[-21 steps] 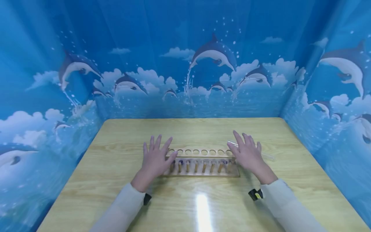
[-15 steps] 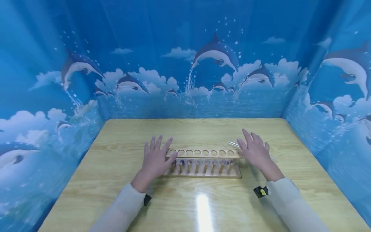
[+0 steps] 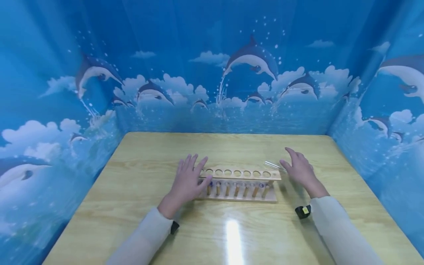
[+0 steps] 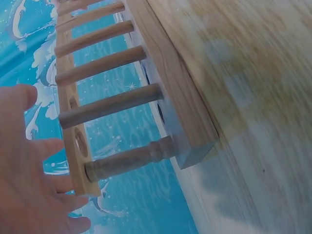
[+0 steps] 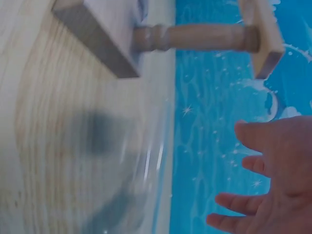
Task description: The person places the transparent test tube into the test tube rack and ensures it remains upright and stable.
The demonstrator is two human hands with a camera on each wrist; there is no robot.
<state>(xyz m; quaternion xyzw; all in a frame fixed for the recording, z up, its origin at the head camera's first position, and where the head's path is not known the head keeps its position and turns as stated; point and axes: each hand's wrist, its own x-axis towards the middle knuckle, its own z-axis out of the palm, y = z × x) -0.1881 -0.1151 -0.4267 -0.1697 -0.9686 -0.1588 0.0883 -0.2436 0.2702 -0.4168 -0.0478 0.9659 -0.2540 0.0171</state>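
A wooden test tube rack (image 3: 274, 176) stands across the middle of the table, with a row of round holes in its top board and upright pegs below. My left hand (image 3: 187, 184) is at the rack's left end with fingers spread; in the left wrist view its fingertips (image 4: 53, 146) overlap the end of the top board. To the right of the rack, my right hand (image 3: 301, 171) hovers with loosely bent fingers and nothing in them. A clear glass tube (image 3: 272, 164) lies behind the rack's right end, partly hidden by that hand. The right wrist view shows the tube (image 5: 156, 170) blurred on the table.
The light wood table (image 3: 159, 147) reaches back to a blue dolphin-print curtain (image 3: 198, 73), which also closes off both sides. A bright light reflection lies on the tabletop in front of the rack. Each wrist wears a black strapped device (image 3: 303, 211).
My right hand has moved right, away from the rack's right end, uncovering its top board and corner post. The left hand has shifted slightly right over the rack's left end. The whole view has shifted a little.
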